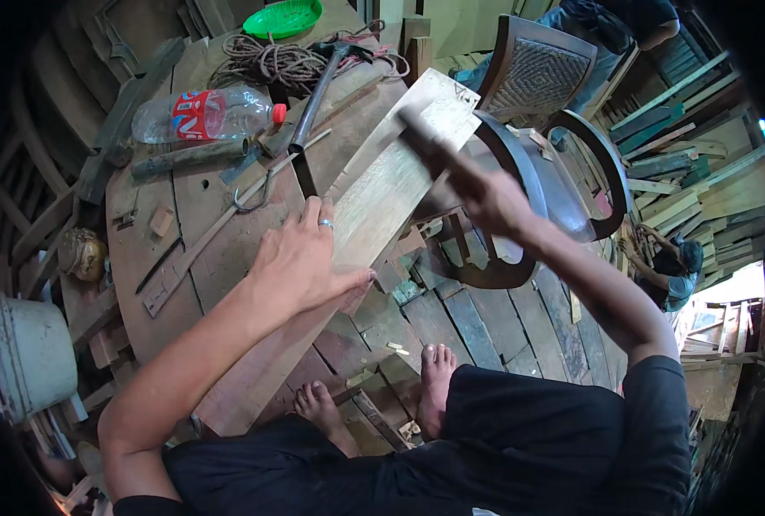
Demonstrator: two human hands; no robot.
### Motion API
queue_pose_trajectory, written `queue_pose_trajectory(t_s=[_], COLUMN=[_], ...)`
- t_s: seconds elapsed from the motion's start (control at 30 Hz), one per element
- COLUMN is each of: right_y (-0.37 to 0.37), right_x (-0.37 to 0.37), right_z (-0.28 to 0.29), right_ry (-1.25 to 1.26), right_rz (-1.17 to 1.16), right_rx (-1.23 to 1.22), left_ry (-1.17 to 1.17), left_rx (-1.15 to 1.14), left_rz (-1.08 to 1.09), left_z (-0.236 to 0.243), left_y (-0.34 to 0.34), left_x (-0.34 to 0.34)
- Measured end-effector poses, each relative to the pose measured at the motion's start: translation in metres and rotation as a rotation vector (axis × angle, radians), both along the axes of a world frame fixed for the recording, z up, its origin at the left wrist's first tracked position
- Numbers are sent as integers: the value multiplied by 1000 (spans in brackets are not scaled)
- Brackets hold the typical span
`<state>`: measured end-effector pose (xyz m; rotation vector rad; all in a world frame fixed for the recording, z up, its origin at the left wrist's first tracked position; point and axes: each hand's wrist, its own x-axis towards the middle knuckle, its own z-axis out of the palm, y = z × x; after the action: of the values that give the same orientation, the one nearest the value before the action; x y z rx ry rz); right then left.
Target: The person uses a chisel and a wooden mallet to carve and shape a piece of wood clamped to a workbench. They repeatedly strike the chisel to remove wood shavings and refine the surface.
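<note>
From the head view, a long pale wooden plank (382,202) lies slanted on the round, worn brown wooden bench (197,193), with its far end sticking out past the bench edge. The left hand (305,258) rests flat on top of the plank near its middle, its fingers (313,219) spread open and pressing down, and a silver ring shows on one of them. The right hand (490,202) is closed around the handle of a dark tool (430,142) that is blurred, and the tool's tip touches the far part of the plank. What kind of tool it is cannot be told. On the bench behind the plank lie a clear plastic bottle with a red label and red cap (202,114), a hammer with a long dark handle (322,82), a heap of brown rope (275,62) and a green plastic basket (283,17). A dark wooden chair with a woven back (541,73) stands just beside the bench. Two bare feet (438,378) stand on the plank floor below.
</note>
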<state>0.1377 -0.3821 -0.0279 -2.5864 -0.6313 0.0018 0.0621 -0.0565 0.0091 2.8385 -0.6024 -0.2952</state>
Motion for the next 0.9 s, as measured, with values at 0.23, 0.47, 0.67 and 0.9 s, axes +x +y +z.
queue_pose_trajectory(t_s=[0.23, 0.47, 0.67, 0.9], right_y=[-41, 33, 16, 14], right_x=[36, -19, 7, 11], right_z=[6, 48, 35, 45], right_ry=[-93, 97, -65, 20], right_rz=[9, 345, 138, 128], right_rx=[-77, -89, -41, -150], left_ry=[21, 25, 57, 103], left_rx=[1, 15, -11, 26], left_rz=[-5, 7, 34, 40], left_z=[-5, 0, -5, -3], left_y=[-2, 2, 1, 1], left_x=[2, 0, 1, 1])
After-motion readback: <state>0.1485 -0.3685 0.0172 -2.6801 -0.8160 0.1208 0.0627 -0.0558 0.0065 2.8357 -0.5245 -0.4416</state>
